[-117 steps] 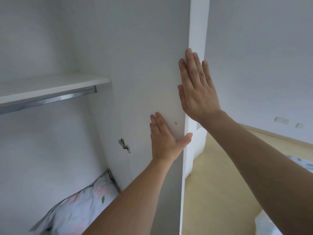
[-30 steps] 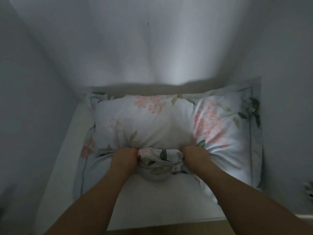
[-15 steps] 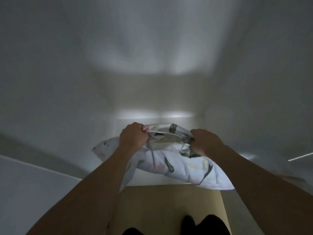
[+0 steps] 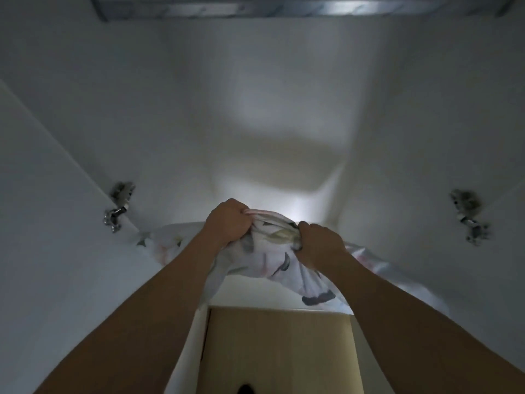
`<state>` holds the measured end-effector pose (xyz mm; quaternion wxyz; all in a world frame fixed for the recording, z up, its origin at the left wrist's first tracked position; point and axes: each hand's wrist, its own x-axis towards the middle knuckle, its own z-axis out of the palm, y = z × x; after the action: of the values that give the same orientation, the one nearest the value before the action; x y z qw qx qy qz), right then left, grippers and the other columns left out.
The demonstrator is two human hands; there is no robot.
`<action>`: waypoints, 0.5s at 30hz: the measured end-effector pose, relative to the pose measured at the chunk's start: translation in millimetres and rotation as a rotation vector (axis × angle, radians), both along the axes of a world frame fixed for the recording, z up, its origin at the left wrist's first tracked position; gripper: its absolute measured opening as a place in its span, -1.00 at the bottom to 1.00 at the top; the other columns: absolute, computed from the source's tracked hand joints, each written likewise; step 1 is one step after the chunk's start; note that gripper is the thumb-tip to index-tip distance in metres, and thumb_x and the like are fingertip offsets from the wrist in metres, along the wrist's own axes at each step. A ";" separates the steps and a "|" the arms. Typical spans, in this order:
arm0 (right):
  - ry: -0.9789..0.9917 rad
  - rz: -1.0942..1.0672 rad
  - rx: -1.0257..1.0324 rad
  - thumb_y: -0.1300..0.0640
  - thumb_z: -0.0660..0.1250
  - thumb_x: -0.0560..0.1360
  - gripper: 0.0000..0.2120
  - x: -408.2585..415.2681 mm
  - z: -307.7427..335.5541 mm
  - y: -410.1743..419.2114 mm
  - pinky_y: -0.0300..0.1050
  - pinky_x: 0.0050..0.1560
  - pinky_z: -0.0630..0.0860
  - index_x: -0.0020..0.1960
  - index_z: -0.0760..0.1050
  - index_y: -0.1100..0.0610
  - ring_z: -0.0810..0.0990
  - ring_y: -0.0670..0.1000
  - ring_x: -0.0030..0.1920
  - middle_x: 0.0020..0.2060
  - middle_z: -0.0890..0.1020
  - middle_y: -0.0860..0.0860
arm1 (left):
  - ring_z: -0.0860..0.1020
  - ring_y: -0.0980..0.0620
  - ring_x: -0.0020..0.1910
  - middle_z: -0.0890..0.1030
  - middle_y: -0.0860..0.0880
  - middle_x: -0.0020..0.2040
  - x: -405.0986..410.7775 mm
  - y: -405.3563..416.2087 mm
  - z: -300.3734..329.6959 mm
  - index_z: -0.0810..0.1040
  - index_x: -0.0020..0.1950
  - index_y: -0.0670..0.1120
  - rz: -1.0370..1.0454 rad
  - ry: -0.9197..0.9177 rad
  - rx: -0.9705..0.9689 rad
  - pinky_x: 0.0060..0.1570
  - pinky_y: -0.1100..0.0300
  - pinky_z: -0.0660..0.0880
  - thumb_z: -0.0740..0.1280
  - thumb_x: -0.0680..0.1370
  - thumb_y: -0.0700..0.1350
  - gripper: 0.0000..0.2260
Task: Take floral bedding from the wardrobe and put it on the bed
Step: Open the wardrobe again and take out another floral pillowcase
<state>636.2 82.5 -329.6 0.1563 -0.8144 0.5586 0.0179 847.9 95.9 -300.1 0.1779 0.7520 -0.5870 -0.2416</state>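
Note:
A white pillow with a pink and green floral print (image 4: 272, 263) hangs in front of me, lifted off the wardrobe floor. My left hand (image 4: 227, 221) is clenched on its bunched top edge at the left. My right hand (image 4: 319, 244) grips the same edge just to the right. The pillow's body droops below and behind my forearms, its right part blurred. The white wardrobe interior (image 4: 284, 109) fills the view behind it.
Open wardrobe doors stand on both sides, with metal hinges at the left (image 4: 118, 204) and right (image 4: 468, 217). A metal hanging rail (image 4: 284, 8) runs across the top. Beige wooden floor (image 4: 278, 351) shows below the wardrobe's bottom edge.
Both hands gripped the pillow as it lay on the wardrobe floor, then lifted it up and toward me. It now hangs higher, clear of the wardrobe bottom.

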 end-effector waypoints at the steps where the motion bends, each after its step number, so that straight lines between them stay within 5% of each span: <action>1: -0.031 0.010 0.056 -0.02 0.23 0.45 -0.81 3.8 5.0 1.0 -0.12 -0.11 0.47 0.02 0.42 0.03 0.60 0.08 -0.04 -0.06 0.60 -0.01 | 0.41 -0.05 -0.42 0.42 -0.02 -0.50 2.7 9.9 3.7 0.34 -0.50 -0.09 0.011 -0.038 0.008 -0.45 0.19 0.25 0.23 0.39 -0.26 -0.73; 6: -0.025 0.098 0.220 -0.06 0.22 0.46 -0.68 28.5 24.1 7.6 -0.10 0.03 0.48 0.09 0.53 0.09 0.58 0.12 0.10 0.09 0.60 0.04 | 0.58 -0.09 -0.09 0.63 -0.03 -0.15 16.8 68.2 14.0 0.62 -0.16 0.00 0.232 -0.013 -0.019 -0.12 0.14 0.49 0.22 0.39 -0.21 -0.79; 10: 0.019 0.147 0.335 0.10 0.26 0.46 -0.68 56.1 37.0 19.8 -0.07 0.08 0.49 0.16 0.54 0.20 0.57 0.17 0.13 0.15 0.59 0.15 | 0.51 -0.13 0.21 0.54 -0.10 0.25 37.7 144.2 9.4 0.51 0.29 -0.05 0.648 0.028 -0.162 0.13 0.09 0.39 0.23 0.53 -0.14 -0.67; 15: 0.045 0.205 0.419 0.17 0.36 0.40 -0.65 99.4 62.3 59.2 -0.11 -0.04 0.49 0.16 0.53 0.24 0.56 0.16 0.03 0.08 0.57 0.18 | 0.48 -0.24 0.19 0.52 -0.25 0.21 51.9 246.6 3.5 0.46 0.19 -0.27 1.291 0.172 -0.210 0.21 -0.04 0.41 0.15 0.49 -0.19 -0.68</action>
<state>735.6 141.7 -267.3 0.3067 -0.8161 0.4603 0.1675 899.9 342.5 -296.6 0.4058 0.9095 -0.0222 -0.0871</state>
